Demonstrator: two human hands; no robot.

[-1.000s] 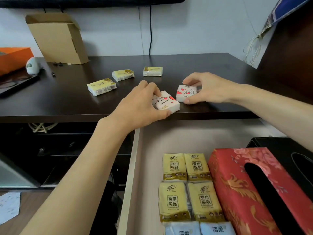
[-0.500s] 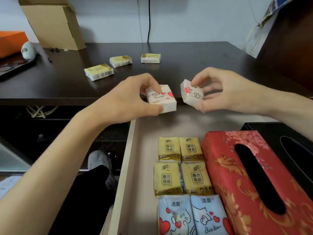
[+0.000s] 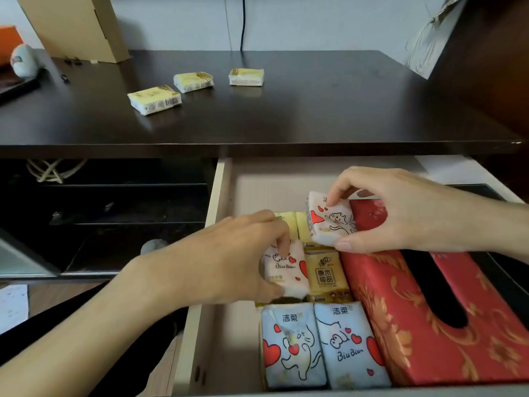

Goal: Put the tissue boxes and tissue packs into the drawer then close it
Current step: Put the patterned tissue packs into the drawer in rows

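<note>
My left hand (image 3: 229, 262) grips a white tissue pack with red hearts (image 3: 286, 267), pressing it down onto the yellow packs (image 3: 325, 272) in the open drawer (image 3: 217, 196). My right hand (image 3: 400, 213) holds a second white heart pack (image 3: 329, 222) tilted just above the yellow packs, beside the red floral tissue box (image 3: 429, 319). Two blue heart packs (image 3: 323, 345) lie at the drawer's front. A black tissue box (image 3: 486, 193) shows behind my right hand. Three yellow packs (image 3: 154, 99) lie on the dark tabletop (image 3: 315, 116).
A cardboard box (image 3: 83, 24) stands at the back left of the tabletop, next to a small white object (image 3: 24, 60) and an orange box (image 3: 8, 41). A black cable (image 3: 243, 21) runs down the wall. Dark shelves (image 3: 114, 207) sit left of the drawer.
Both hands have carried their heart packs from the table edge down into the drawer. The left pack now rests on the yellow packs; the right one hovers over them.
</note>
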